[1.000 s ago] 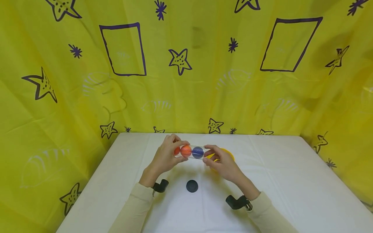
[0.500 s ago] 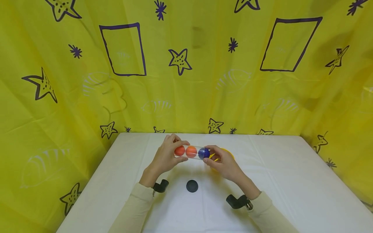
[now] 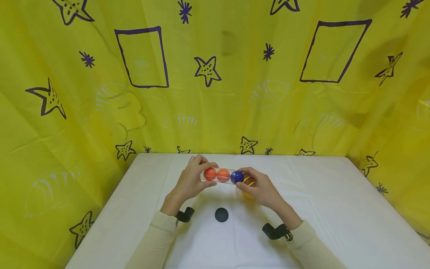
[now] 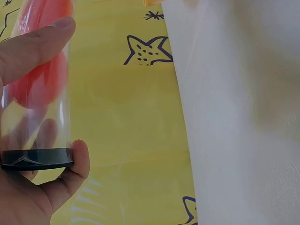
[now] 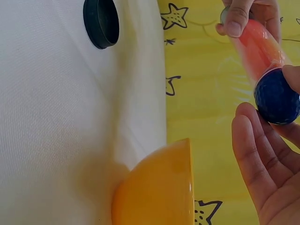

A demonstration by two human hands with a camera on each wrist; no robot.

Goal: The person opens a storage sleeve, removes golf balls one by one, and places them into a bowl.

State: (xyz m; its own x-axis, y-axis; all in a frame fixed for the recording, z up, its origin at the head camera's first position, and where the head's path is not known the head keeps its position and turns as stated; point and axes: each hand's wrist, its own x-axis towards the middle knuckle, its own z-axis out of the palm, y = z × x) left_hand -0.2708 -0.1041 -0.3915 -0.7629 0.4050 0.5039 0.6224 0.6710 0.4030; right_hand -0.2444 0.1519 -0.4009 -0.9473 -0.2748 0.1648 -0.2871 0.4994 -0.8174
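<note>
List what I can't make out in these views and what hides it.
Inside of the yellow bowl: head view, mostly covered by the right hand; right wrist view, only the outside shows, cut off by the bottom edge.
Black cap on the clear tube: head view, behind the left hand.
Blue ball: left wrist view, past the top edge.

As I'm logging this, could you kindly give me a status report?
Left fingers grip tube. Right fingers pinch blue ball. Ball partly out of tube. No obstruction seen; bowl nearby.
</note>
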